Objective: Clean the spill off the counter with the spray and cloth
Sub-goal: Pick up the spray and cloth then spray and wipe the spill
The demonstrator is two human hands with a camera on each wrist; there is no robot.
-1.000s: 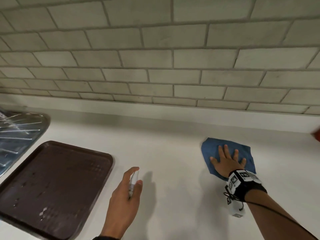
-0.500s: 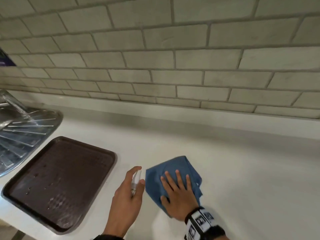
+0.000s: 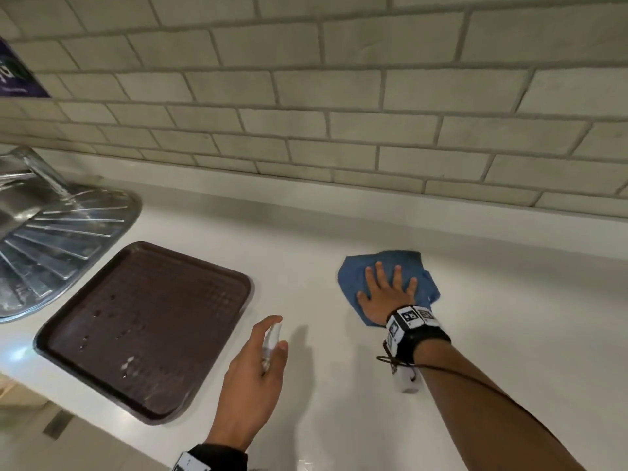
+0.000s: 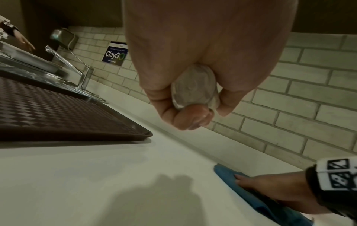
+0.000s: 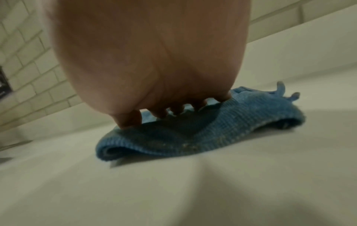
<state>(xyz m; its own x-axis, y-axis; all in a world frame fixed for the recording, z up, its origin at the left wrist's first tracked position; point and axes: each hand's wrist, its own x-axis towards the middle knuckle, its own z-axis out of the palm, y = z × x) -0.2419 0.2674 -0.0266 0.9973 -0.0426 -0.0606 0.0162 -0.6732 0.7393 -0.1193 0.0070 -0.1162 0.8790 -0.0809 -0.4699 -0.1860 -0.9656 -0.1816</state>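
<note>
A blue cloth (image 3: 353, 277) lies crumpled on the white counter (image 3: 306, 253), right of centre. My right hand (image 3: 385, 290) presses flat on it with fingers spread; the right wrist view shows the fingertips (image 5: 127, 120) bearing down on the cloth (image 5: 222, 130). My left hand (image 3: 258, 362) hovers above the counter nearer me and grips a small clear spray bottle (image 3: 272, 341), forefinger over its top. In the left wrist view the bottle's base (image 4: 193, 87) sits inside curled fingers, with the cloth (image 4: 228, 172) low on the right. No spill is visible.
A dark brown tray (image 3: 146, 328) lies on the counter left of my left hand. A steel sink drainer (image 3: 51, 239) and tap (image 4: 67, 62) sit at the far left. A tiled wall (image 3: 339, 96) backs the counter. Another person's hand (image 4: 25, 41) shows beyond the sink.
My right hand swept the cloth left to beside the spray bottle, then back right and away from me. The left hand kept hold of the bottle near the tray.
</note>
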